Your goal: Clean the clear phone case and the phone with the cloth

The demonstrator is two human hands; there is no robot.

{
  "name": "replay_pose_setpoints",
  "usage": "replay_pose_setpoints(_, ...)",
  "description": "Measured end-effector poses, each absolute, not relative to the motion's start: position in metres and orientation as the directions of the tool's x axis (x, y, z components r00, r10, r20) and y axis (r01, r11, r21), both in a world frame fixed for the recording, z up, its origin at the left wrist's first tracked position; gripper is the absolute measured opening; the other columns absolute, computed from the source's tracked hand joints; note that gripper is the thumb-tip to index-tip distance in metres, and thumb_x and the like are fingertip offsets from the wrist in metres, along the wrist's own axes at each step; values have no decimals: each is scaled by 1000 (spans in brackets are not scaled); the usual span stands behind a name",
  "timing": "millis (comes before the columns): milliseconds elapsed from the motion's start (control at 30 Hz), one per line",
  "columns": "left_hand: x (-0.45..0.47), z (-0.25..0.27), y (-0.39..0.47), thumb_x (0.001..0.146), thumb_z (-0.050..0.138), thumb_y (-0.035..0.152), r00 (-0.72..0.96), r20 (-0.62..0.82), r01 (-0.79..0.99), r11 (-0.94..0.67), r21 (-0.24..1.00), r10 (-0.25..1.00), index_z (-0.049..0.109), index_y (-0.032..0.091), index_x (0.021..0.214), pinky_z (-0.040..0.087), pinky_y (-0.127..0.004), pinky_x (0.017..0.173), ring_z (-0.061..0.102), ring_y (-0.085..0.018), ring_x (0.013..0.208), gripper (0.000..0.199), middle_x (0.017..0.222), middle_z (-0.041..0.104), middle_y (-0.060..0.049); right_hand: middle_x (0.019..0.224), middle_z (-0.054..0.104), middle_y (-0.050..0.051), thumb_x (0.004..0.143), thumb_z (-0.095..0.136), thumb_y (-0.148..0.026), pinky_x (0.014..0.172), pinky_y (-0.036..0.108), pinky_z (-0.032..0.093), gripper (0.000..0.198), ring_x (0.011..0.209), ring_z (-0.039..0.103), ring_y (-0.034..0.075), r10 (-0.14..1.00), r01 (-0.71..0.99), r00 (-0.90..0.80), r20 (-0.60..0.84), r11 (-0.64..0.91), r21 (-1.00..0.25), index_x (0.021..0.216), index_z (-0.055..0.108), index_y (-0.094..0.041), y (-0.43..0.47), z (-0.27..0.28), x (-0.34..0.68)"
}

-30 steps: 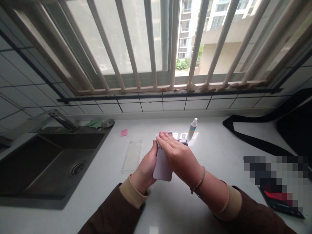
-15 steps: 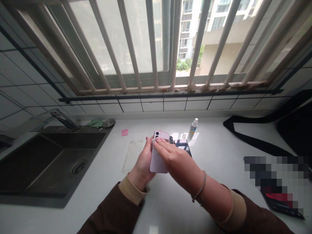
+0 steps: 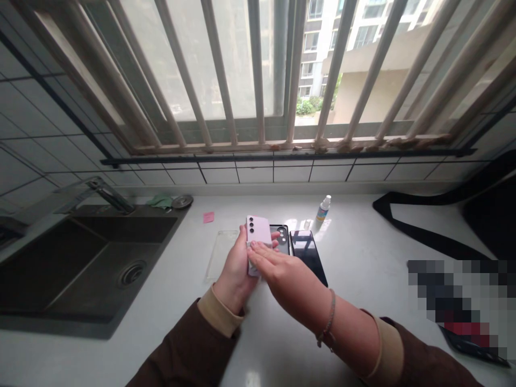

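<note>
A lilac phone [image 3: 260, 230] lies back side up in my left hand [image 3: 234, 266], camera lenses at its upper left. My left fingers wrap under it, with tips showing at its right edge. My right hand [image 3: 290, 274] presses flat-fingered across the phone's lower back. Under those fingertips the edge of a thin white wipe [image 3: 249, 244] shows; most of it is hidden. Behind the hands, a dark phone case [image 3: 282, 243] and a black phone [image 3: 308, 252] lie side by side on the counter. A clear phone case [image 3: 220, 252] rests to the left.
A small spray bottle [image 3: 323, 209] stands near the back, beside a small clear cap [image 3: 307, 223]. A pink note [image 3: 208, 217] lies on the white counter [image 3: 355, 236]. The sink [image 3: 100, 269] is at left; a black strap [image 3: 427, 236] lies at right, below the barred window.
My right hand has slid down the phone's back, uncovering all the lenses. The phone has shifted slightly left and tilted. The dark case and black phone show more now.
</note>
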State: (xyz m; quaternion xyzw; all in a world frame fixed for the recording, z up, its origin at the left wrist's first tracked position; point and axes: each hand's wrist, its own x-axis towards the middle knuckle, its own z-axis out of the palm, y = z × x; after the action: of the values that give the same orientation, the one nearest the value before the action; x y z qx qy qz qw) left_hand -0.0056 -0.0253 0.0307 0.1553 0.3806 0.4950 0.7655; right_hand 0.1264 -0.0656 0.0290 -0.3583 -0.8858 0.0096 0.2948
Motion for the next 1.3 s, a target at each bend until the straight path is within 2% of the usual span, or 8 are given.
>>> replay_pose_setpoints(133,-18,39,-16,109,30,63,79,-451,-672,382,634,889,74,5,109,60,-29,60,71,-20,61,73,82,77,-16,146,68,17,96,56,0,121,32,50,45,139,64,23,574,540,-650,497,810,-229,139,68,-6,-78,30,121)
replay_pose_setpoints(333,-20,39,-13,108,31,66,93,-461,-738,372,563,882,72,8,112,62,-32,63,73,-22,66,71,80,74,-14,148,66,18,97,54,0,123,35,47,46,141,62,25,560,548,-658,504,815,-190,142,66,-4,-77,30,123)
replay_pose_setpoints(500,-8,34,-21,109,36,60,182,-425,-713,417,563,886,72,5,118,64,-35,83,77,-25,83,66,93,78,-19,149,63,24,90,56,5,120,39,52,55,140,62,28,661,678,-579,478,715,-168,144,63,-1,-64,27,130)
replay_pose_setpoints(633,1,32,-28,110,44,55,316,-383,-672,490,556,868,72,8,128,60,-34,101,76,-26,110,57,119,78,-20,151,61,25,91,54,7,122,45,49,55,142,60,31,695,738,-515,502,657,-153,145,62,0,-52,31,141)
replay_pose_setpoints(833,3,27,-31,108,49,57,459,-256,-652,518,553,851,65,15,146,53,-41,114,68,-30,131,59,137,73,-17,153,58,25,94,51,7,123,49,49,56,145,57,31,747,800,-425,511,575,-175,149,60,-3,-40,37,154)
replay_pose_setpoints(967,-2,26,-26,106,48,62,358,-281,-690,455,563,891,67,10,142,55,-41,111,72,-32,124,65,133,74,-21,153,58,25,91,51,10,120,48,52,60,142,60,31,754,785,-431,495,584,-205,149,60,-4,-45,36,150)
replay_pose_setpoints(1167,-10,28,-19,108,41,60,61,-347,-747,274,606,936,74,7,115,63,-42,93,78,-29,92,63,102,79,-20,150,62,23,87,50,11,118,42,54,60,139,63,29,745,729,-497,446,637,-251,144,64,-3,-61,35,133)
replay_pose_setpoints(1300,-16,35,-16,109,34,59,-45,-357,-759,201,619,933,73,9,112,65,-43,84,76,-26,80,63,92,78,-16,149,64,23,90,51,9,116,40,55,55,137,66,28,746,695,-522,413,653,-301,142,64,-3,-72,38,126)
